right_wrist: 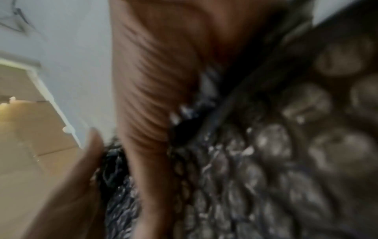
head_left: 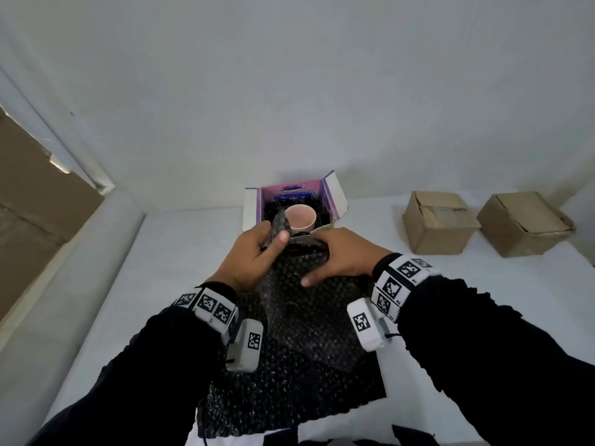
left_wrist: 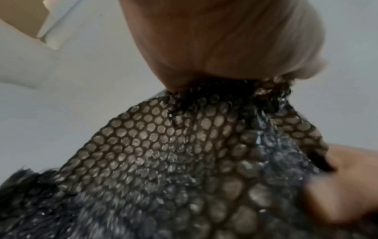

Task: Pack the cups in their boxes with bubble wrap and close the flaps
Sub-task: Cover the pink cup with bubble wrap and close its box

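Note:
A pink cup (head_left: pixel 301 217) stands in an open purple-and-white box (head_left: pixel 336 194) at the back of the table, on black bubble wrap. The long sheet of bubble wrap (head_left: pixel 306 333) spills over the box's front and runs down the table towards me. My left hand (head_left: pixel 273 235) pinches a bunched fold of the wrap just left of the cup; the left wrist view shows the bubble wrap (left_wrist: pixel 163 145) gathered under the palm. My right hand (head_left: pixel 335 252) lies over the wrap at the box's front edge, thumb spread, fingers curled into the bubble wrap (right_wrist: pixel 266 161).
Two closed brown cardboard boxes (head_left: pixel 438 223) (head_left: pixel 524 223) sit at the back right of the white table (head_left: pixel 161 268). A white wall rises right behind the open box. At far left is a white frame with brown board behind it.

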`<action>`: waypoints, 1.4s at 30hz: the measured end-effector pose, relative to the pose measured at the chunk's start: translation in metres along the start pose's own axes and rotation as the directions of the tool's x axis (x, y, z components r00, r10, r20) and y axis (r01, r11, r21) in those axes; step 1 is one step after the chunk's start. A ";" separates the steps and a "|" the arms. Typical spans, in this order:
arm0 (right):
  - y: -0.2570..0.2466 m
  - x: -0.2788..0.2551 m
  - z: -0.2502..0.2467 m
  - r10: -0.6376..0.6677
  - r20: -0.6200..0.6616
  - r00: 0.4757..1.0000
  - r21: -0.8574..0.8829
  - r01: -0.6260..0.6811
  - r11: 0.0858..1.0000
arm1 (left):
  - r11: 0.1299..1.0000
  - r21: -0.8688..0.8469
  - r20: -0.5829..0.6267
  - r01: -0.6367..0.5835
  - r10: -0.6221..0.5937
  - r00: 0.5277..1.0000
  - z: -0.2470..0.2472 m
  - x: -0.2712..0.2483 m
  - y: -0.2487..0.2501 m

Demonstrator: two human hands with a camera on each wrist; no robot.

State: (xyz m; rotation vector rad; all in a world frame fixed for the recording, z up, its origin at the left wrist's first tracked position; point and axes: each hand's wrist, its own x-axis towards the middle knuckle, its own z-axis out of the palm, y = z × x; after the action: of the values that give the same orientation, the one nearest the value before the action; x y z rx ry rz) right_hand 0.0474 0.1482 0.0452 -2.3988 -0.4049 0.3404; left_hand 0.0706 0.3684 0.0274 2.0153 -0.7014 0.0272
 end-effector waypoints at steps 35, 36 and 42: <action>0.001 0.025 -0.043 0.044 -0.093 0.995 -0.295 -0.069 0.953 | 0.834 0.550 0.285 -0.050 -0.131 0.950 -0.025 0.050 0.003; 0.003 0.027 -0.044 0.031 -0.109 0.994 -0.246 -0.057 0.968 | 0.832 0.550 0.264 -0.075 -0.088 0.960 -0.028 0.054 0.004; 0.014 0.049 -0.052 0.068 -0.211 0.975 -0.039 -0.078 0.996 | 0.779 0.581 0.243 -0.236 0.111 0.964 -0.045 0.076 -0.016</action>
State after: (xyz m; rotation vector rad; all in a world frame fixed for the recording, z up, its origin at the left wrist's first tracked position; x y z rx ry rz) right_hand 0.1132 0.1264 0.0681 -2.4696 -0.2314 0.1086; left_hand 0.1540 0.3751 0.0611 2.5841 -1.1147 0.1886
